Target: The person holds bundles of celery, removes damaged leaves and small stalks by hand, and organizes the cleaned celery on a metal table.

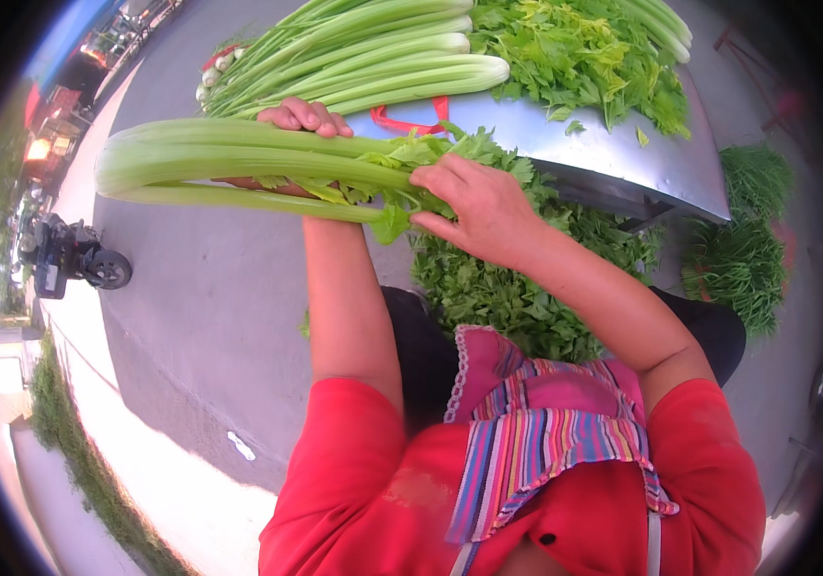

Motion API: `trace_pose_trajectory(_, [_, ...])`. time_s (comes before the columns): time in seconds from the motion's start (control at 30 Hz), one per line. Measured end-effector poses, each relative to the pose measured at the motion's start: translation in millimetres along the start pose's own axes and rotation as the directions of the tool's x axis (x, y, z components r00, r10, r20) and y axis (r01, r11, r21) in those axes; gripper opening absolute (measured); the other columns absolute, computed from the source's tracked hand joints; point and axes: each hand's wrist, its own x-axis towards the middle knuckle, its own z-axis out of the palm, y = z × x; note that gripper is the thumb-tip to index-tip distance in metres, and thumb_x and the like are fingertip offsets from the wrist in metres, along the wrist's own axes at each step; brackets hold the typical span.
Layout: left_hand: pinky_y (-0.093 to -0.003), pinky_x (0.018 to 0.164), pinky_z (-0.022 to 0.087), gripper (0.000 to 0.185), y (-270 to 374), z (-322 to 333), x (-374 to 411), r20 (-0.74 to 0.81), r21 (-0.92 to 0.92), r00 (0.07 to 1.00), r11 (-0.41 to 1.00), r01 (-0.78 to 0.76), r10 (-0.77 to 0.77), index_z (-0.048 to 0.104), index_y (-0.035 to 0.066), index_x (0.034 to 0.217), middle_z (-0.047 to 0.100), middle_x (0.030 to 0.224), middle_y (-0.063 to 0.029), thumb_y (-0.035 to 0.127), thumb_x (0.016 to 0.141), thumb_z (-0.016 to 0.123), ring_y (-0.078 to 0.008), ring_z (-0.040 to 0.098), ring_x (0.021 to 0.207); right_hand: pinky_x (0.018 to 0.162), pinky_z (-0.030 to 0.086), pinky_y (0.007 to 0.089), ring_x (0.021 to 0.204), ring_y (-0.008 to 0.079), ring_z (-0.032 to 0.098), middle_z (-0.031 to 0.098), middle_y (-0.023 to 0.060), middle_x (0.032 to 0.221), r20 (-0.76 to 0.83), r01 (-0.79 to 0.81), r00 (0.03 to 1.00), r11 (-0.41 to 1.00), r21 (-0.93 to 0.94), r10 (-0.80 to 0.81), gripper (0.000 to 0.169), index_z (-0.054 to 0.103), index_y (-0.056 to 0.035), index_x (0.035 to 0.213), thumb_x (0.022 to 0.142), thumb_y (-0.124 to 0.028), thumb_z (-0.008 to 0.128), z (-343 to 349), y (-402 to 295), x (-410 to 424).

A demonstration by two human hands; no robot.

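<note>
A large head of celery point(239, 155) lies crosswise before me, its pale base to the left and its leafy end to the right. My left hand point(303, 119) supports it from beneath, with the fingers curled over the far side; the palm is mostly hidden behind the stalks. At the leafy end, my right hand point(480, 209) has its thumb and fingers closed around a stalk near the leaves. One outer stalk point(253, 201) stands apart from the rest along the near side. Behind the held celery, several celery heads point(411, 79) lie on a metal table point(599, 158).
Loose celery leaves point(577, 57) spread over the table, beside a red strap point(411, 122). A leafy heap point(519, 281) lies on the ground before my knees. Bundled greens point(735, 266) stand at the right, and a parked three-wheeler or scooter point(76, 255) at the left.
</note>
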Motion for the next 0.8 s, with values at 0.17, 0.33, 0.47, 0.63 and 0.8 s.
trace_pose_trajectory(0.17, [-0.0438, 0.06, 0.05, 0.079, 11, -3, 0, -0.019, 0.109, 0.997, 0.991, 0.08, -0.078, 0.055, -0.002, 0.088, 0.054, 0.083, -0.0155, 0.074, 0.079, 0.037, -0.027, 0.057, 0.071, 0.076, 0.046, 0.0417, 0.087, 0.0328, 0.056, 0.056, 0.013, 0.091, 0.264, -0.207, 0.951, 0.966, 0.152, 0.162, 0.031, 0.056, -0.0083, 0.096, 0.074, -0.027, 0.068, 2, 24, 7])
trace_pose_trajectory(0.33, [-0.0428, 0.059, 0.052, 0.079, 6, -3, -3, -0.076, 0.124, 0.992, 0.986, 0.11, -0.101, 0.055, -0.002, 0.085, 0.054, 0.08, -0.0156, 0.074, 0.08, 0.035, -0.0276, 0.058, 0.069, 0.078, 0.044, 0.0384, 0.087, 0.0319, 0.055, 0.056, 0.014, 0.089, 0.311, -0.217, 0.94, 0.949, 0.227, 0.141, 0.033, 0.058, -0.0076, 0.094, 0.072, -0.029, 0.069, 14, 34, 5])
trace_pose_trajectory(0.47, [-0.043, 0.056, 0.053, 0.079, 11, -12, 1, -0.065, 0.172, 0.991, 0.977, 0.128, -0.118, 0.055, -0.003, 0.084, 0.055, 0.078, -0.0164, 0.074, 0.08, 0.036, -0.0285, 0.059, 0.065, 0.078, 0.043, 0.0343, 0.083, 0.0272, 0.054, 0.054, 0.011, 0.085, 0.401, -0.248, 0.911, 0.901, 0.356, 0.092, 0.033, 0.057, -0.0061, 0.091, 0.07, -0.028, 0.07, -6, 33, 3])
trace_pose_trajectory(0.63, [-0.0412, 0.056, 0.053, 0.04, 9, -9, -3, -0.12, 0.243, 0.991, 0.966, 0.086, -0.058, 0.054, 0.001, 0.089, 0.054, 0.078, -0.013, 0.04, 0.092, 0.046, -0.0242, 0.058, 0.066, 0.082, 0.043, 0.0286, 0.086, 0.014, 0.054, 0.059, 0.0051, 0.089, 0.628, -0.587, 0.772, 0.487, 0.647, 0.096, 0.025, 0.059, -0.004, 0.091, 0.076, -0.023, 0.066, -43, 24, -10])
trace_pose_trajectory(0.8, [-0.0364, 0.064, 0.049, 0.019, 5, -4, 1, -0.03, 0.057, 0.997, 0.996, 0.067, -0.065, 0.051, 0.004, 0.084, 0.053, 0.08, -0.0081, 0.022, 0.091, 0.049, -0.0194, 0.057, 0.067, 0.087, 0.045, 0.0291, 0.101, 0.0154, 0.056, 0.063, 0.0093, 0.101, 0.849, -0.847, 0.516, -0.211, 0.488, -0.111, 0.03, 0.057, -0.0004, 0.108, 0.084, -0.017, 0.057, -15, 21, -57])
